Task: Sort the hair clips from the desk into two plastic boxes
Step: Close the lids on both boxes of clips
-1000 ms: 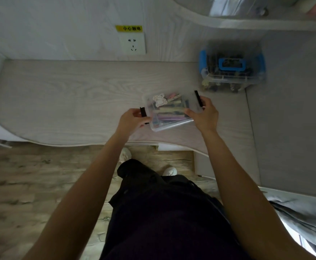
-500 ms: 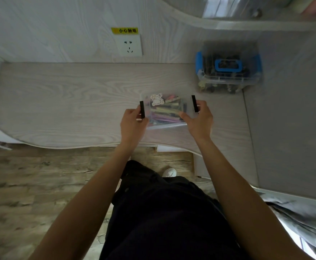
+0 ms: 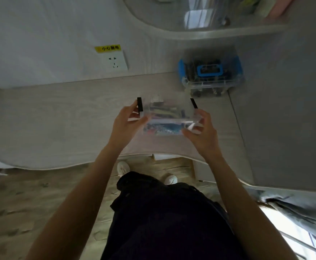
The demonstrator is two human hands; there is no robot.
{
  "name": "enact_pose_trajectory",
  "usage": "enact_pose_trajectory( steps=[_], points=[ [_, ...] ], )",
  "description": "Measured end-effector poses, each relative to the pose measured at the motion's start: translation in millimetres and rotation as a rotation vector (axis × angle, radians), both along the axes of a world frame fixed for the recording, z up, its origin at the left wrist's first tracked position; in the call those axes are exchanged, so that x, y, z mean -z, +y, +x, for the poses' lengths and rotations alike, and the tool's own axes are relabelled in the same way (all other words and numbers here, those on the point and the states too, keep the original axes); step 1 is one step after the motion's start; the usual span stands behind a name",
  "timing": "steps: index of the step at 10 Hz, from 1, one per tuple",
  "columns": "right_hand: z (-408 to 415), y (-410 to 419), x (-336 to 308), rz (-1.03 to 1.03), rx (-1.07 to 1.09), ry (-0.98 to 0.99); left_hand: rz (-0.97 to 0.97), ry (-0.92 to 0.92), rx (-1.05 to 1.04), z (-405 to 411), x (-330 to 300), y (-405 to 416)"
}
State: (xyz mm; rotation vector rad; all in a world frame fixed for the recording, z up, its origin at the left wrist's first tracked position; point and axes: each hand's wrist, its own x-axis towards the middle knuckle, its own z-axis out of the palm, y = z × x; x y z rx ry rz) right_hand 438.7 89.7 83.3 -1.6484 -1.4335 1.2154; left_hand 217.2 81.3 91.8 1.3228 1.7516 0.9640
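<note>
I hold a small clear plastic box [image 3: 167,117] with black side latches between both hands, above the middle of the pale wooden desk [image 3: 59,119]. Colourful hair clips fill it, blurred by motion. My left hand [image 3: 127,122] grips its left end and my right hand [image 3: 200,128] grips its right end. The box appears lifted and tilted, its near side wall facing me. A second clear box [image 3: 210,74] with blue latches and a blue handle stands at the back right of the desk, holding dark clips.
A wall socket [image 3: 115,61] with a yellow label sits on the back wall. A curved shelf [image 3: 200,32] hangs above the blue-latched box. A grey panel [image 3: 284,109] borders the desk on the right. Wooden floor and my dark trousers lie below.
Both hands have lifted the clear box off the desk and tilted it towards me. The camera view has shifted, so the desk sits lower in the frame.
</note>
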Motion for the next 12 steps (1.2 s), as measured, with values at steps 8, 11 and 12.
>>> enact_pose_trajectory(
  steps=[8, 11, 12],
  points=[
    [57.5, 141.1, -22.5, 0.373, 0.459, -0.257, 0.095, -0.082, -0.009, 112.1, -31.0, 144.0],
    [55.8, 143.4, -24.7, 0.290, 0.314, -0.192, 0.023, -0.132, -0.062, 115.2, -28.6, 151.4],
    [53.5, 135.0, -34.0, 0.327, 0.346, -0.155, 0.002, -0.133, -0.065, 112.3, -32.4, 151.3]
  ],
)
